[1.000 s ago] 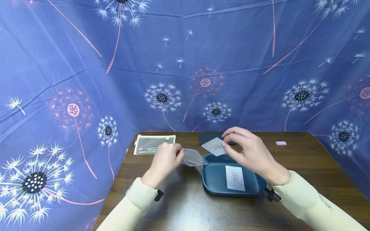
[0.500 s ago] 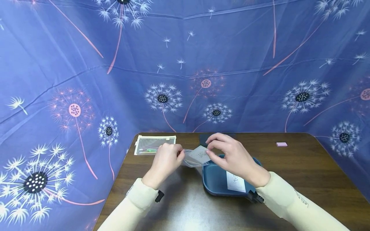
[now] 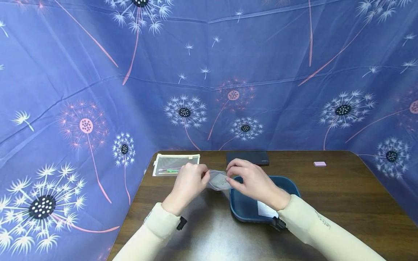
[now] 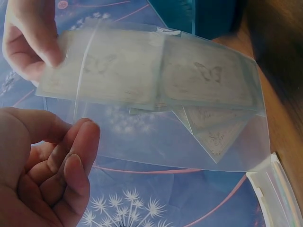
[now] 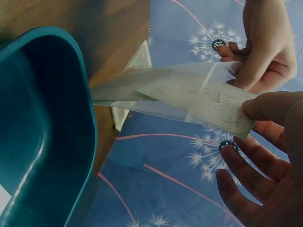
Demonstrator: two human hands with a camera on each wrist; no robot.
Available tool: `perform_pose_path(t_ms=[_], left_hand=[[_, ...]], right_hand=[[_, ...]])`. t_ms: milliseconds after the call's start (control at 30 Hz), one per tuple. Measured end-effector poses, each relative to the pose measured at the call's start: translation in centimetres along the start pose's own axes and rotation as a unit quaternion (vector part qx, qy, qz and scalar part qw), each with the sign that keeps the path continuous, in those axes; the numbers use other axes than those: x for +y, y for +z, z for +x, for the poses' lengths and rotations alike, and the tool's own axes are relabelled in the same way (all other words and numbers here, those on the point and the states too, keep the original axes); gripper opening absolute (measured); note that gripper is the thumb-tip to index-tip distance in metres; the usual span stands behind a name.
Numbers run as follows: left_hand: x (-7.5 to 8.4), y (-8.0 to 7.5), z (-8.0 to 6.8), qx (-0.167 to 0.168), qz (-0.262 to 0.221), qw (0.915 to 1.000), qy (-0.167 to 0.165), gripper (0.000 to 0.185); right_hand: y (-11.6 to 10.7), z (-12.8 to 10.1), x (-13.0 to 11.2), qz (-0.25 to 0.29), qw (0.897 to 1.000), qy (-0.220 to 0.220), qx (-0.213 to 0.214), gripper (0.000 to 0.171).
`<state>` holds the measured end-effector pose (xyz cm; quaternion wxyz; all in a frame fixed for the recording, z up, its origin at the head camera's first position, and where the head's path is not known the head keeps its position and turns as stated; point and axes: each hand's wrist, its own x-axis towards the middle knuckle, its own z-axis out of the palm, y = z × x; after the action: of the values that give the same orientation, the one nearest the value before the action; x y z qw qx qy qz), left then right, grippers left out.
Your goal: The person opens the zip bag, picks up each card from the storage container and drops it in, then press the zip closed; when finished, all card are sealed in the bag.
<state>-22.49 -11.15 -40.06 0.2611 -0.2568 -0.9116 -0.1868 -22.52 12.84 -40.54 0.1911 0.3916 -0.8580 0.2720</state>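
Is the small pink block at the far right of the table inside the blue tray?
No, in the head view the pink block lies on the bare wooden table, well apart from the blue tray.

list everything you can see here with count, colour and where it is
clear plastic bag: 1, transparent, held above the table between both hands
butterfly cards: at least 3 in the bag, pale with a grey butterfly; 1 more lies in the tray
tray: 1, dark teal, table centre, under the right hand
mesh pouch: 1, cream-edged, far left of table
dark flat case: 1, black, far centre
pink block: 1, pink, far right
table: 1, dark brown wood
dandelion cloth: 1, blue, behind and around the table
left hand: grips the bag's left edge
right hand: pinches a card at the bag's mouth
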Motion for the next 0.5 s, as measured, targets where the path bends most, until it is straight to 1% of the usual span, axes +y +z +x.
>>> perform_pose_path(t_ms=[167,333,500], left_hand=[[0.1,-0.1,0.1,0.001,0.0,1.0,0.003,0.023],[0.1,0.0,0.1,-0.005,-0.005,1.0,0.002,0.022],[0.1,0.1,0.1,-0.012,-0.007,0.9999,-0.001,0.022]], right_hand=[[0.7,0.6,0.2,-0.004,1.0,0.001,-0.03,0.01],[1.1,1.3,0.6,-0.009,0.997,0.007,-0.077,0.005],[1.3,1.8,0.8,-0.007,0.992,0.01,-0.126,0.006]])
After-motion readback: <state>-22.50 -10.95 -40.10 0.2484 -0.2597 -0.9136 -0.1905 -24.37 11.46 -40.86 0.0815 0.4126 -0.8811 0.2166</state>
